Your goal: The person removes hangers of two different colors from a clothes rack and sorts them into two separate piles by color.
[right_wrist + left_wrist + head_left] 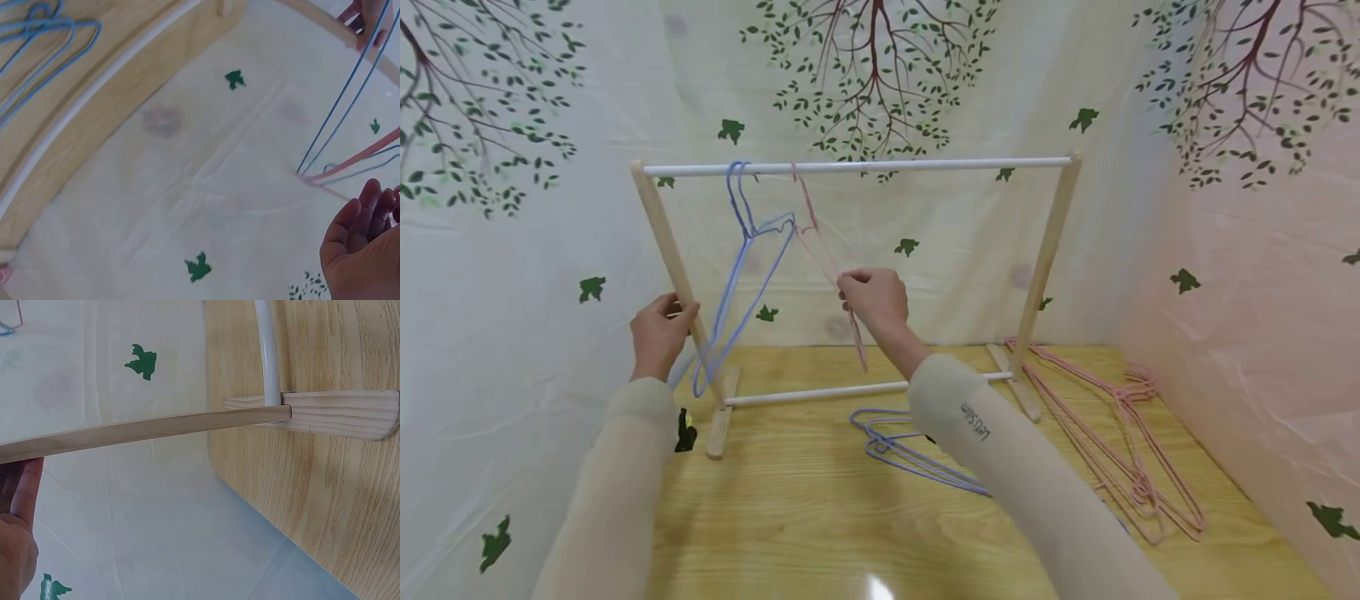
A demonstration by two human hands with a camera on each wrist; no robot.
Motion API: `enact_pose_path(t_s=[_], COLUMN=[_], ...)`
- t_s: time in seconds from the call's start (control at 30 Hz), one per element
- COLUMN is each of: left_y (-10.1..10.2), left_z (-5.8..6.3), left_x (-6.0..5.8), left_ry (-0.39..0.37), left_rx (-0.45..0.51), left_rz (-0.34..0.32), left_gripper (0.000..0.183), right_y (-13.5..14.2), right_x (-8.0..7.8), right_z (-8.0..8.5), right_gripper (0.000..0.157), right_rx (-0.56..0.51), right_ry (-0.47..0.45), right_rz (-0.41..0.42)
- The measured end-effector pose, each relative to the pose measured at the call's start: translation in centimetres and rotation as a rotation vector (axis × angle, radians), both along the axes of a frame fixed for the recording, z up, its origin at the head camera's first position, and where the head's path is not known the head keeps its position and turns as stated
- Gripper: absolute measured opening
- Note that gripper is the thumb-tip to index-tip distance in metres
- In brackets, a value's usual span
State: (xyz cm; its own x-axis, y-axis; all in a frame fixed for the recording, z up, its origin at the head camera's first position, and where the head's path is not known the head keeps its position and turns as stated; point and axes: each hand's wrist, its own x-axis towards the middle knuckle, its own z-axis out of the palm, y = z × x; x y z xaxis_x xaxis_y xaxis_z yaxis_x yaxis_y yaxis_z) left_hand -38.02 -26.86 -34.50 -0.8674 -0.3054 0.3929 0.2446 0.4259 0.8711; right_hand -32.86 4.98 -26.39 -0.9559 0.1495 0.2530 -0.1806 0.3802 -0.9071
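In the head view, a small rack with wooden posts and a white top rail (940, 165) stands on the table. My left hand (661, 332) holds its left post (664, 233), with the post's lower part and foot (350, 412) visible in the left wrist view. My right hand (876, 296) pinches a pink hanger (808, 204) by its side, and that hanger's hook is at the rail. Blue hangers (730, 283) hang from the rail to the left of it. In the right wrist view my right hand (369, 244) has curled fingers, and the pink hanger (359, 153) passes above them.
More blue hangers (917, 458) lie on the wooden table (790, 517) in front of the rack, partly behind my right sleeve. Several pink hangers (1120, 433) lie in a pile by the right post (1045, 267). A lower white rail (820, 393) joins the feet. Printed cloth (1247, 275) surrounds the table.
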Motion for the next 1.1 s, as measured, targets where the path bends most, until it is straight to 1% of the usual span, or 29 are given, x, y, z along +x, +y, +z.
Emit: enact_pose_path(t_s=[0.1,0.2,0.33,0.43,0.6,0.9,1.1], left_y=[-0.1,-0.1,-0.1,-0.2,-0.2,-0.2,-0.3], left_z=[0.1,0.2,0.2,0.2,0.1,0.2,0.2], left_x=[-0.2,-0.2,-0.2,-0.2,-0.4,-1.0,-1.4], left_ry=[-0.002,-0.012,-0.041,-0.058,-0.066,-0.049,-0.044], left_rx=[0.004,-0.005,-0.024,-0.030,-0.032,-0.031,-0.035], left_rz=[0.007,0.011,0.016,0.016,0.012,0.002,-0.002], left_gripper=[0.043,0.043,0.045,0.046,0.047,0.045,0.045], right_y=[1.0,1.8,2.6,3.1,4.2,6.7,9.1], right_x=[-0.4,-0.8,-1.2,-1.6,-2.2,-3.0,-3.3], right_z=[0.2,0.3,0.2,0.0,-0.1,0.1,-0.3], right_gripper=[0.023,0.024,0.023,0.023,0.023,0.021,0.020], right_rx=[0.073,0.186,0.329,0.383,0.403,0.344,0.290], right_ry=[0.009,0.032,0.093,0.137,0.204,0.330,0.400], right_rz=[-0.011,-0.038,-0.076,-0.090,-0.115,-0.180,-0.182])
